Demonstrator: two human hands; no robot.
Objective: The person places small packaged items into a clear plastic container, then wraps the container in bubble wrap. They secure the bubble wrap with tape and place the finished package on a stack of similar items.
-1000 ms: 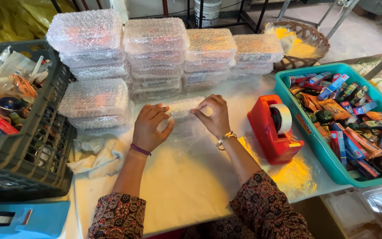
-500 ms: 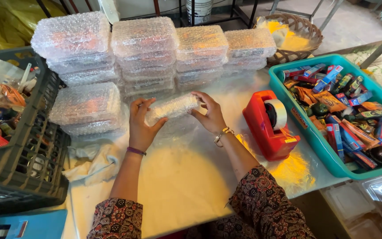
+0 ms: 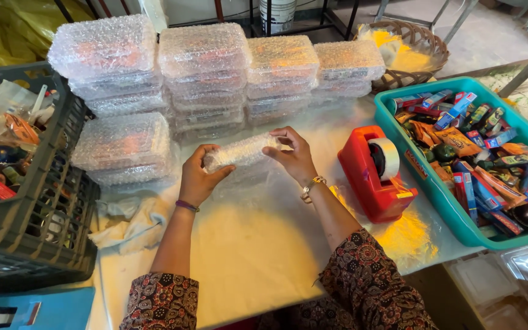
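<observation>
Bubble-wrapped packet — a small oblong bundle — sits lifted just above the white table sheet, held at both ends. The left hand curls its fingers around the packet's left end, thumb on the near side; the right hand pinches the right end, fingers bent over the top. A loose flap of clear wrap trails from the packet down onto the sheet.

Taking the packet as landmark: behind it stand 4 stacks of wrapped boxes in a row, close enough that the fingers are near the front faces. To its left rear stands 1 shorter stack, just beside the left hand. Farther left, 1 dark plastic crate with mixed goods walls off that side, with a crumpled white cloth between crate and arm. To the right of the packet, 1 red tape dispenser stands near the right wrist, and beyond it 1 teal tray full of small colourful packages — too many to count. Behind the tray, 1 wicker basket sits at the far corner.

Open room lies toward the person: the sheet in front of the packet is bare between the 2 forearms down to the table's near edge.
</observation>
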